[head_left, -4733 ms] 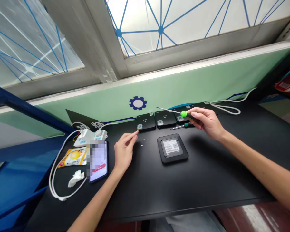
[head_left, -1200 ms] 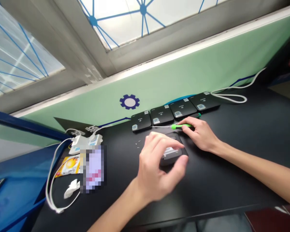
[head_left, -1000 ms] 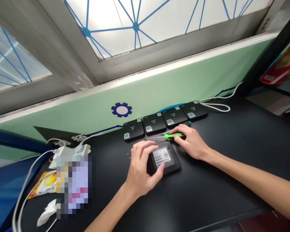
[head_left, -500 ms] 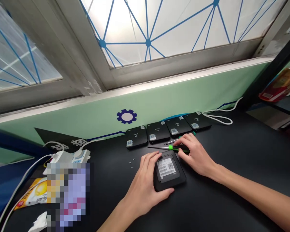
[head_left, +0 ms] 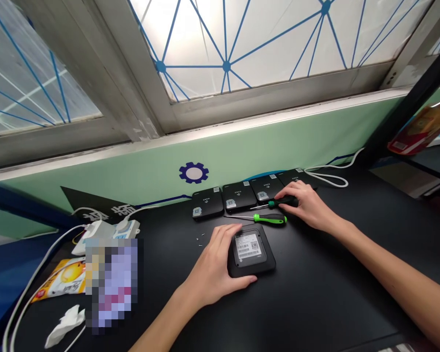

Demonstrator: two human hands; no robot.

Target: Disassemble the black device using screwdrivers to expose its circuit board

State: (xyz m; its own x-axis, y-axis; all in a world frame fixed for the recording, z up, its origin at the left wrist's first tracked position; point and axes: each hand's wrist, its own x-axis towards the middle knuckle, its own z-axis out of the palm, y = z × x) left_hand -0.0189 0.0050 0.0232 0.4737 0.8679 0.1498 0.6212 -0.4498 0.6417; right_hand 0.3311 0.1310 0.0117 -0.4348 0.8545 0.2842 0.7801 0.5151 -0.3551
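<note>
Right hand (head_left: 307, 204) has released the green-handled screwdriver (head_left: 270, 219), its fingers curling narrowly over a dark-handled screwdriver (head_left: 284, 201); left hand (head_left: 212, 266) rests spread on a black square device (head_left: 251, 253).

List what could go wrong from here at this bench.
The small loose screws lie near the left hand and could be brushed away and lost on the black bench top. The green-handled screwdriver lies beside the right hand and might get knocked against the black device, perhaps scratching it.
</note>
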